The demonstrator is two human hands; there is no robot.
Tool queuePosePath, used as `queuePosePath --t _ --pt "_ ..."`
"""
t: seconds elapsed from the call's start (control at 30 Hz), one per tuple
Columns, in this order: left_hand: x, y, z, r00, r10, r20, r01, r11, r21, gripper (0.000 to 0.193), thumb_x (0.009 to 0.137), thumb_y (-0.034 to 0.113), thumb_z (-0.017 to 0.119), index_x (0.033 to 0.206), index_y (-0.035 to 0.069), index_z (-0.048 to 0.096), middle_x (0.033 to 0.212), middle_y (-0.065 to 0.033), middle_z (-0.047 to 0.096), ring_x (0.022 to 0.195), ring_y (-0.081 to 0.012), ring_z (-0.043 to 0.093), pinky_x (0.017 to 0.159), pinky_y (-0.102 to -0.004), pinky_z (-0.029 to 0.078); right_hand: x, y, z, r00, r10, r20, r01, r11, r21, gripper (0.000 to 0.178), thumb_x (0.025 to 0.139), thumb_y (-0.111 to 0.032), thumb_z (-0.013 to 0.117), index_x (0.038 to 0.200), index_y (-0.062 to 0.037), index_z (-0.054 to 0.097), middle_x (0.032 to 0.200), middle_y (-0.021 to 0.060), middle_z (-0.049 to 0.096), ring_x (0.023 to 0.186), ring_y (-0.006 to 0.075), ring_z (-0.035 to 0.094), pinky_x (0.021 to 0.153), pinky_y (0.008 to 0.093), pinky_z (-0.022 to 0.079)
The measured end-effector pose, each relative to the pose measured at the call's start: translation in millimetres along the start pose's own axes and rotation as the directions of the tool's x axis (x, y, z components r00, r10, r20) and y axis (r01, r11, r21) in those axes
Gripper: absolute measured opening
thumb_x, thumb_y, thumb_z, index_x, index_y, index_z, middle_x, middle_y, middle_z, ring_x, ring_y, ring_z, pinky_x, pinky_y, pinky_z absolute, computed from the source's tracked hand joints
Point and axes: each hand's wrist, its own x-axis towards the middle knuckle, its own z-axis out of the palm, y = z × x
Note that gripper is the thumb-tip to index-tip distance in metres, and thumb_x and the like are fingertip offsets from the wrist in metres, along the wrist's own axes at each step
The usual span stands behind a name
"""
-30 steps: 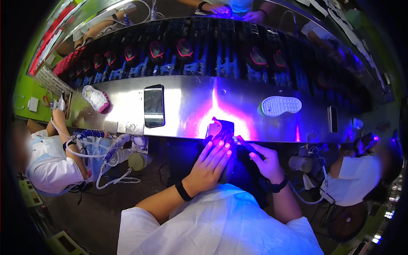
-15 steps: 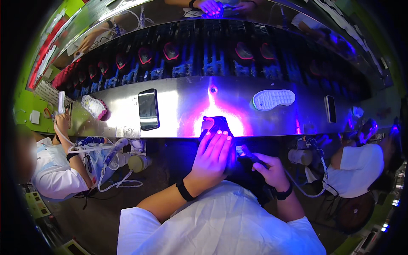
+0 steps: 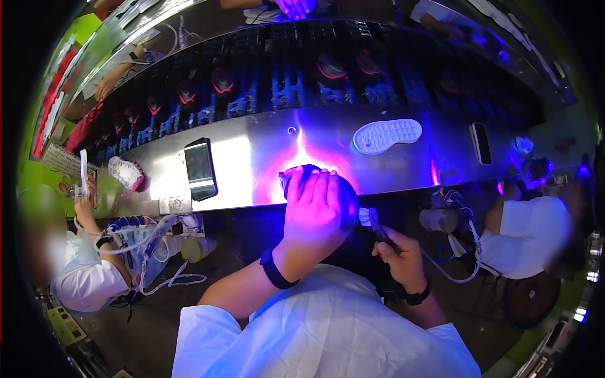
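A dark shoe upper point(image 3: 349, 196) is at the near edge of the metal bench, lit by purple-blue light. My left hand point(image 3: 318, 208) lies over the upper and holds it, its fingers along the top and its palm hiding much of it. In my right hand point(image 3: 401, 255) is a brush point(image 3: 379, 232) with a dark handle and pale bristles. The bristle end is close beside the right side of the upper; whether it touches cannot be told. Beyond, to the right, a white shoe sole point(image 3: 387, 137) rests on the bench.
On the metal bench point(image 3: 242, 157) lie a phone point(image 3: 200, 169), a shoe in white wrap with a pink edge point(image 3: 126, 173) and another phone point(image 3: 481, 143). Behind runs a dark conveyor point(image 3: 271, 88) carrying several red-edged shoe uppers. Co-workers sit on both sides and across.
The upper has turned under my left hand, showing a rounder dark side. The brush has come out more into sight at its right. My view has shifted, so the bench appears tilted.
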Motion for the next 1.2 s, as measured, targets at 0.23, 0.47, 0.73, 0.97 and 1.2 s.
queuePosePath --t 0.23,0.47,0.73,0.97,1.2 --pt "24.5 -20.6 10.1 0.995 -0.063 -0.074 0.055 0.993 -0.106 0.07 0.063 0.028 0.087 0.121 -0.005 0.064 0.114 -0.022 0.071 0.109 -0.0352 0.07 0.116 -0.0578 0.036 38.9 -49.2 -6.9 0.947 -0.32 -0.033 0.251 0.801 -0.543 0.037 0.091 -0.009 0.076 0.128 -0.006 0.071 0.079 0.009 0.065 0.067 0.0163 0.061 0.064 0.0297 0.048" --pt "31.7 -69.8 -10.7 0.994 -0.106 0.005 0.103 0.964 -0.246 0.077 0.063 0.03 0.089 0.129 0.002 0.061 0.111 -0.019 0.072 0.109 -0.0341 0.07 0.115 -0.0557 0.038 84.7 -69.9 12.1 0.896 -0.421 0.143 0.395 0.605 -0.692 0.04 0.088 -0.01 0.076 0.127 -0.0083 0.07 0.089 0.0127 0.069 0.073 0.0276 0.066 0.066 0.0351 0.051" --pt "8.1 -126.6 -22.3 0.969 -0.01 0.246 0.041 0.992 -0.121 0.083 0.08 0.013 0.074 0.154 0.004 0.037 0.114 -0.0179 0.063 0.103 -0.0353 0.065 0.084 -0.0454 0.054 107.7 -14.1 35.9 0.999 -0.032 0.009 0.033 0.989 -0.147 0.04 0.096 -0.009 0.072 0.134 0.0029 0.064 0.096 0.004 0.072 0.082 0.01 0.065 0.072 0.0271 0.052" --pt "-14.1 -122.5 -32.4 0.931 -0.048 0.363 0.215 0.873 -0.437 0.101 0.075 0.028 0.085 0.156 0.001 0.032 0.112 -0.022 0.066 0.1 -0.0417 0.066 0.084 -0.0486 0.055 112.7 -48.4 24.4 0.988 -0.14 0.057 0.15 0.958 -0.244 0.038 0.095 -0.01 0.074 0.13 0.0025 0.067 0.094 0.0052 0.072 0.084 0.0112 0.065 0.081 0.029 0.053" --pt "-2.1 -70.6 -54.7 0.853 0.054 0.52 0.404 0.562 -0.722 0.088 0.072 0.02 0.094 0.146 0.004 0.049 0.129 -0.0127 0.068 0.119 -0.0246 0.066 0.105 -0.0395 0.051 104.8 -107.8 -0.1 0.941 -0.275 0.199 0.333 0.863 -0.381 0.038 0.089 -0.008 0.076 0.126 -0.001 0.071 0.11 0.014 0.076 0.099 0.0205 0.072 0.091 0.0334 0.053"
